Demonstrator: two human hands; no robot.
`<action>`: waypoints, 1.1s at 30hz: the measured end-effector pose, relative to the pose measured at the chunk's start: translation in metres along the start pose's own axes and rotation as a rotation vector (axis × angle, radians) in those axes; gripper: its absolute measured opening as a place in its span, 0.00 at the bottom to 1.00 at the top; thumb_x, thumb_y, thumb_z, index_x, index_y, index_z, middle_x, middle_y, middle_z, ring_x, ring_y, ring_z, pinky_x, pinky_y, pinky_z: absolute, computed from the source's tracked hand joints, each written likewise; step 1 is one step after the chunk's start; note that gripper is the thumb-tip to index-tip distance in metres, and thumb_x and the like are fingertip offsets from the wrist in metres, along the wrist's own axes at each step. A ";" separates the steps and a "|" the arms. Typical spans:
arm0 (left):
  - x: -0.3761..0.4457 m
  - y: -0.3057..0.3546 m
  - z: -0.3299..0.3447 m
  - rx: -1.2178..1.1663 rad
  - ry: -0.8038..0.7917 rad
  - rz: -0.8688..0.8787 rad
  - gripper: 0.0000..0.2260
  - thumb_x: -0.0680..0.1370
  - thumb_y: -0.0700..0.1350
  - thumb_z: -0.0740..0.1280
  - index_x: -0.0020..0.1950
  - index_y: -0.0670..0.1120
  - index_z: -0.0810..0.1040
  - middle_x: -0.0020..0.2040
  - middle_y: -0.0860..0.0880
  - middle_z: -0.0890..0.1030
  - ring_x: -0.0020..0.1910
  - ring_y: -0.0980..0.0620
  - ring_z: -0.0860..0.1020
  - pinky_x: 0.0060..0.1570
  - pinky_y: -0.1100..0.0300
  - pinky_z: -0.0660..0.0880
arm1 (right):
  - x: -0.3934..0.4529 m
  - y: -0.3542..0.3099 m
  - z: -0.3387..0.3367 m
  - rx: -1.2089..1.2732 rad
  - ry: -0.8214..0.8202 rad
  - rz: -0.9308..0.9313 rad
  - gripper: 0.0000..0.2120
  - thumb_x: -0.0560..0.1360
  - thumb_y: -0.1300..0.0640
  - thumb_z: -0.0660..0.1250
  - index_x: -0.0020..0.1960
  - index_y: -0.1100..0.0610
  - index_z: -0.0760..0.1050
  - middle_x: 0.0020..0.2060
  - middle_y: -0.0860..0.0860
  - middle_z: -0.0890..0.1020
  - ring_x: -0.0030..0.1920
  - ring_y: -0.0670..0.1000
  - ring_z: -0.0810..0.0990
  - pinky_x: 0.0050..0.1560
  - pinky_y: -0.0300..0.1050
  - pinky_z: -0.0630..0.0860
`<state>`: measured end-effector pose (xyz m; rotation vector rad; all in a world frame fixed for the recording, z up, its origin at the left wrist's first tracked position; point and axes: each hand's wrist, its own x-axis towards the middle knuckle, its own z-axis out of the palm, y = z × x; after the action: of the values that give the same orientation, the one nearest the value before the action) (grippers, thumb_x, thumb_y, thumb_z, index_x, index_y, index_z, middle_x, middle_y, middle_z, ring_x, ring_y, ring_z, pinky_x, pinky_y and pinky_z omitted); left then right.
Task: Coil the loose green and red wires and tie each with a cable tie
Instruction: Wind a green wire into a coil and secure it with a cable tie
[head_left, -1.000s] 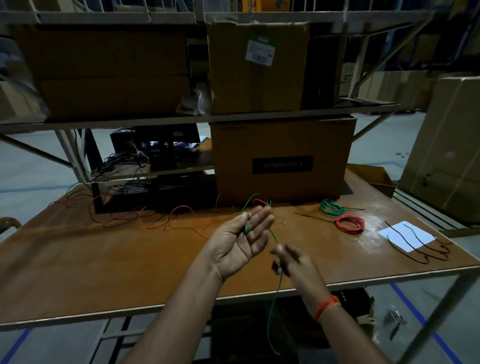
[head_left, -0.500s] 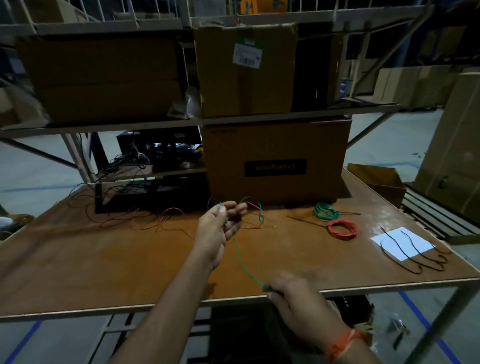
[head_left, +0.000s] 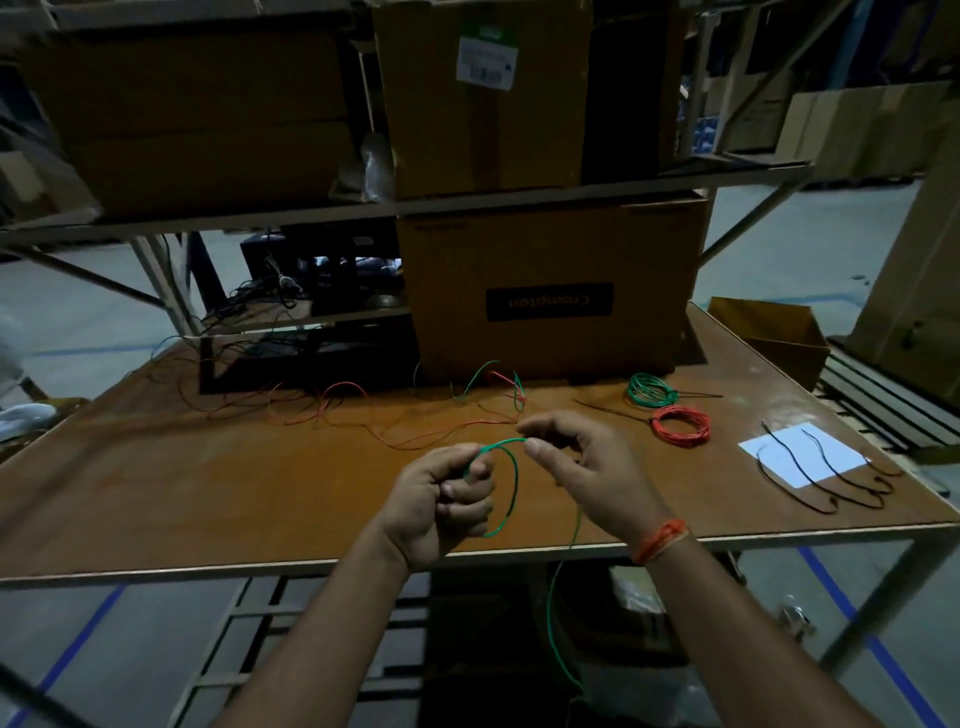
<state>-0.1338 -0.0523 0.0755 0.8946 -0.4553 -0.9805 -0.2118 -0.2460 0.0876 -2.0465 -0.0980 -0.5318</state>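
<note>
While both hands hover over the near edge of the wooden table (head_left: 156, 483), a green wire (head_left: 511, 483) runs between them in a single upright loop. The left hand (head_left: 441, 499) has its fingers curled round the wire, gripping it where the loop begins and ends. The right hand (head_left: 582, 467) pinches the top of the arc between thumb and forefinger, its other fingers loosely bent. From the loop the wire's free length drops straight down past the table edge, so its long axis there is close to vertical; the lower end fades into the dark under the table, and where it finishes cannot be told.

Farther back on the table lie loose red wires (head_left: 332, 405), tangled with a short green strand (head_left: 483, 376) near the foot of a cardboard box (head_left: 550, 291). To the right, a green coil (head_left: 649, 391) and a red coil (head_left: 680, 425) lie flat, just beside each other, each with a dark cable tie sticking out. Nearer the right edge, black cable ties (head_left: 831, 473) lie across a white sheet of paper (head_left: 795, 452), their long axes slanting toward the near right corner.
</note>
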 end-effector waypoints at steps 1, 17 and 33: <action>-0.001 -0.001 0.000 -0.072 0.003 -0.008 0.14 0.83 0.48 0.56 0.39 0.48 0.73 0.25 0.56 0.60 0.22 0.57 0.54 0.24 0.62 0.56 | -0.002 0.002 0.006 0.155 -0.062 0.088 0.08 0.80 0.55 0.67 0.57 0.51 0.81 0.48 0.46 0.82 0.47 0.43 0.80 0.41 0.40 0.77; -0.011 0.002 0.011 0.246 0.192 -0.083 0.18 0.85 0.49 0.56 0.50 0.38 0.79 0.35 0.43 0.76 0.32 0.50 0.75 0.34 0.61 0.75 | 0.002 0.018 0.025 -0.032 -0.149 0.021 0.11 0.82 0.55 0.63 0.42 0.52 0.79 0.32 0.47 0.76 0.35 0.54 0.76 0.39 0.56 0.74; -0.006 0.044 -0.030 -0.658 0.296 0.303 0.15 0.84 0.45 0.55 0.39 0.48 0.72 0.26 0.55 0.64 0.20 0.59 0.62 0.18 0.65 0.57 | -0.032 0.059 0.037 0.227 -0.046 0.244 0.12 0.76 0.65 0.69 0.52 0.50 0.76 0.40 0.50 0.79 0.40 0.48 0.79 0.44 0.43 0.79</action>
<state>-0.0933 -0.0226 0.0951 0.3466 0.0016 -0.6379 -0.2115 -0.2408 0.0116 -1.8175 0.0615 -0.3066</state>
